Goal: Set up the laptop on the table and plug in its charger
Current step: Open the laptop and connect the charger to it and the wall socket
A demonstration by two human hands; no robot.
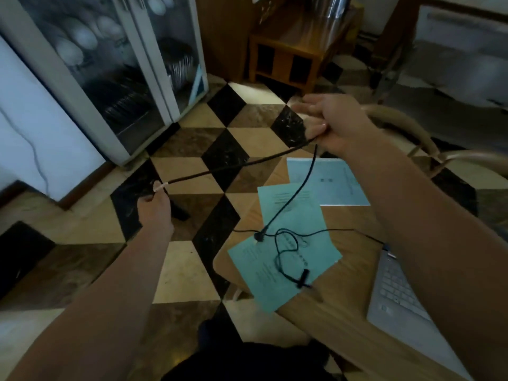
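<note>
A black charger cable stretches taut between my two hands above the floor. My left hand grips its plug end at lower left. My right hand pinches the cable higher up on the right. From there a thinner length of cable hangs down to the wooden table, where it lies in loose loops on blue-green papers and runs right to the silver laptop. The laptop lies open at the table's right edge, partly hidden by my right forearm.
A glass-door cabinet with dishes stands at the left. A wooden stool stands at the back. Curved chair backs rise to the right of the table. The floor is chequered tile.
</note>
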